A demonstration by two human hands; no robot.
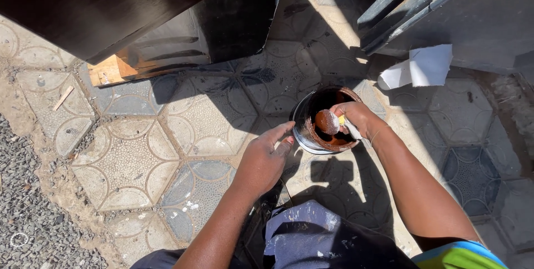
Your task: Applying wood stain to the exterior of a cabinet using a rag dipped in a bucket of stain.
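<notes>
Left hand [261, 160] braces rim of paint can [325, 120], fingers spread on near edge, not closed round it; can thus kept from tipping. Can sits on patterned paving [194, 119], centre of view. Right hand [356, 117] over can mouth, grip closed on stained pad [328, 121], dipped toward brown stain inside. Dark stained panel [128, 7] near, upper left; white paper [423, 67] right. Open paving to left.
</notes>
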